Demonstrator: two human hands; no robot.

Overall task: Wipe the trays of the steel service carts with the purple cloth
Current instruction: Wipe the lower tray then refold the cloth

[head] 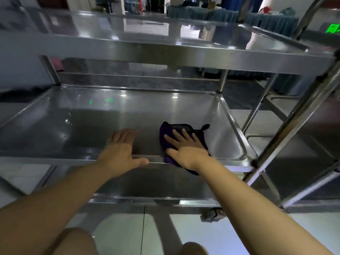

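Note:
The purple cloth (pixel 166 139) lies folded on the middle tray (pixel 77 126) of a steel service cart, near the tray's front right. My right hand (pixel 185 149) presses flat on the cloth with straight, spread fingers, and part of the cloth hangs over the front rim. My left hand (pixel 121 151) rests open on the tray's front rim just left of the cloth, fingers reaching onto the tray and thumb along the rim. The top tray (pixel 147 45) sits above, and the bottom tray (pixel 156 184) shows below the arms.
A second steel cart (pixel 301 115) stands close on the right, its slanted posts beside my right arm. A grey caster wheel (pixel 211 215) sits on the tiled floor. My knees show at the bottom edge. Tables with teal skirts stand far behind.

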